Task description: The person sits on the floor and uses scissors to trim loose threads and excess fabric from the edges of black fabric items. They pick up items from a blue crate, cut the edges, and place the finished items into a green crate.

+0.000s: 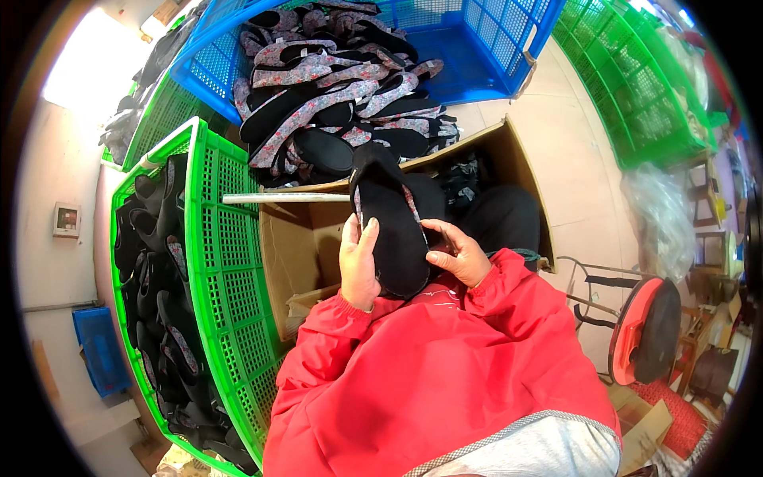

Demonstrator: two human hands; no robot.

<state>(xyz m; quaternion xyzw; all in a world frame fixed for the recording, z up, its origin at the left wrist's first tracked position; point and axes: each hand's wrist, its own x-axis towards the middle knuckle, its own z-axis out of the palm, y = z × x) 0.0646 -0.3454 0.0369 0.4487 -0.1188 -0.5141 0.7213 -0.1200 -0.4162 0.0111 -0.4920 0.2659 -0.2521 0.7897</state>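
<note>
Between my hands is a black slipper (pixel 393 238) with a patterned floral lining showing along its edges. My left hand (pixel 360 266) grips its left side near the broad end, thumb laid along the edge. On the opposite side, my right hand (pixel 459 254) holds it with thumb and fingers. Below it stands an open cardboard box (pixel 306 238), with dark items partly visible inside. A pale rod (pixel 286 198) lies across the box, its right end hidden behind the slipper. Beyond, a heap of floral and black slippers (pixel 318 87) fills much of a blue crate (pixel 493 71).
At my left, a green crate (pixel 230 262) holds many black slippers (pixel 163 310). Another green crate (pixel 628 87) stands at the far right, near a clear plastic bag (pixel 660 215). A red and black round-seated stool (pixel 645 330) is at my right. A blue bin (pixel 101 350) sits by the left wall.
</note>
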